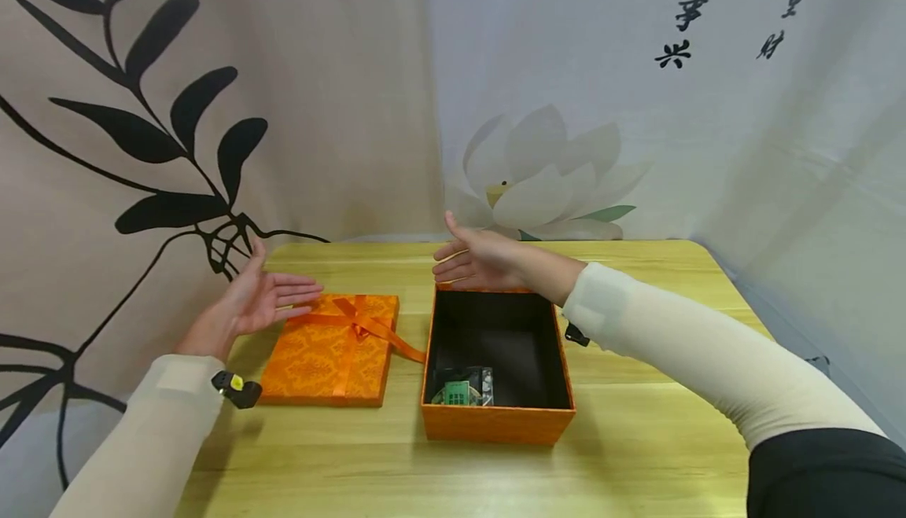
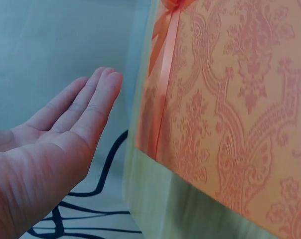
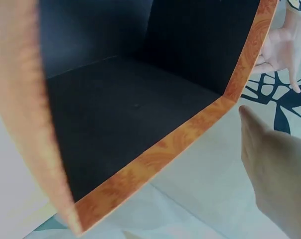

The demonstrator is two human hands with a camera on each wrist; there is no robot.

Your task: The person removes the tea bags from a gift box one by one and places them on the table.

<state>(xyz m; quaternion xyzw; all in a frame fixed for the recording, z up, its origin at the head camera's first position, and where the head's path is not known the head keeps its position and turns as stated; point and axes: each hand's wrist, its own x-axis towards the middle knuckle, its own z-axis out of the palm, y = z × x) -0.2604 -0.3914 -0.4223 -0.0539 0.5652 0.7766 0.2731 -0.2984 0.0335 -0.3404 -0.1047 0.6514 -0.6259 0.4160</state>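
My left hand (image 1: 265, 298) is held with straight fingers, palm facing inward, over the far left corner of an orange patterned box lid (image 1: 311, 372). An orange ribbon (image 1: 361, 325) tied in a bow crosses that lid, one end trailing toward the box. At the back rim of the open orange box (image 1: 495, 424), my right hand (image 1: 481, 260) has its fingers extended and thumb raised, holding nothing. The box is black inside. In its near left corner lies a small clear packet (image 1: 460, 392) with a green label; its contents are hard to make out.
Lid and box stand side by side on a light wooden table (image 1: 637, 439). Behind the table hangs a pale curtain (image 1: 340, 109) printed with dark leaves, a lotus and black characters. Dark bands sit on both wrists.
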